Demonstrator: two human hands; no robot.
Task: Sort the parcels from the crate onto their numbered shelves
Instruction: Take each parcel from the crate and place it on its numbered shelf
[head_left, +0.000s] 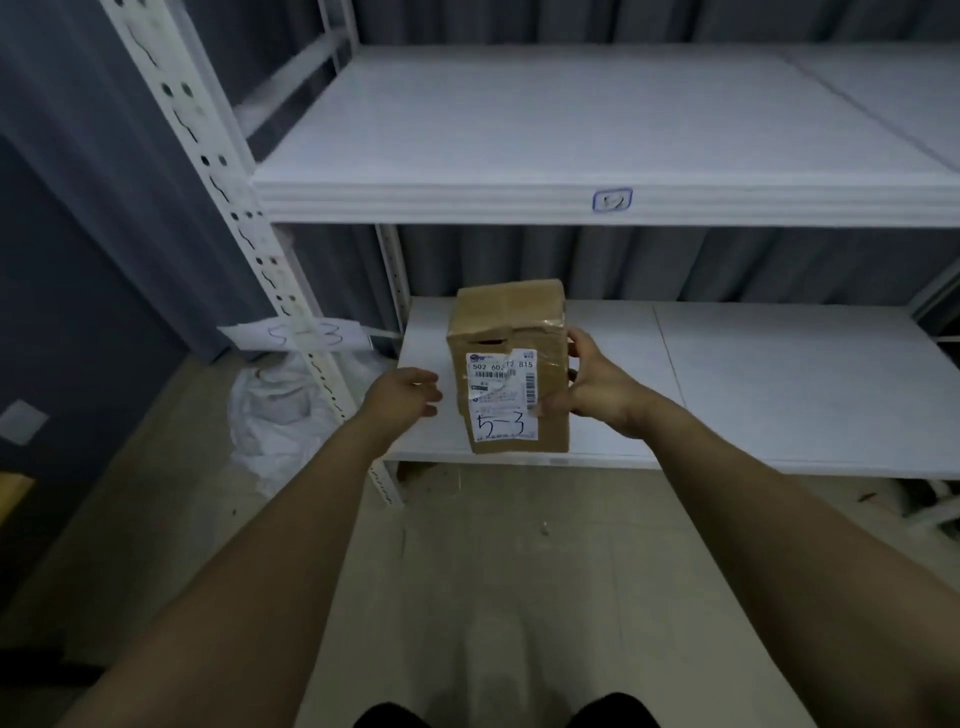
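A brown cardboard parcel stands at the front left of the lower white shelf. Its white shipping label carries the handwritten number 5-3. My right hand grips the parcel's right side, thumb on the label's edge and fingers round the far side. A short way left of the parcel, my left hand hovers with relaxed fingers and touches nothing. A paper tag reading 5-3 hangs on the shelf's left upright. The crate is out of view.
The upper white shelf carries a small blue-edged label on its front edge. The perforated metal upright runs diagonally on the left. A white plastic bag lies on the floor beside the rack. Grey curtains hang behind.
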